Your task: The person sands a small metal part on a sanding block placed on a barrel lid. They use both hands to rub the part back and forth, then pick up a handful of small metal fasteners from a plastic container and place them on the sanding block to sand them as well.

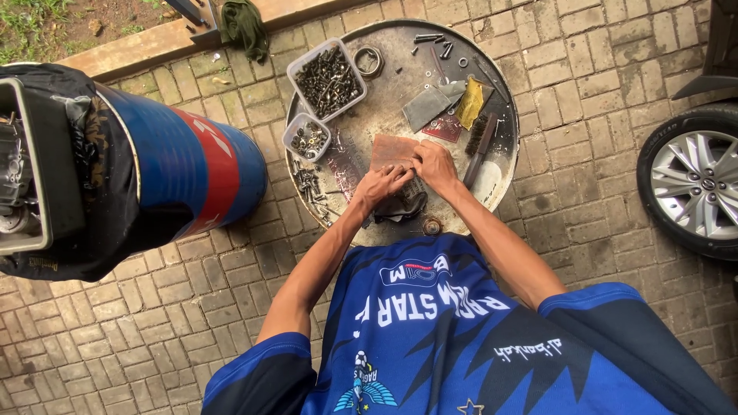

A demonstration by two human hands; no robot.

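My left hand [382, 184] and my right hand [433, 164] meet over a brown sheet of sandpaper [390, 151] lying on a round metal tray [492, 184]. Both hands pinch a small part between the fingertips and press it on the sheet; the part itself is hidden by my fingers. A dark cloth or part [403, 207] lies just under my hands.
Two clear plastic tubs of bolts [327, 78] [307, 139] stand on the tray's left, loose screws [309, 187] beside them. A wire brush [478, 142], grey and yellow sheets [430, 104] lie behind. A blue drum [196, 165] stands left, a car wheel [696, 184] right.
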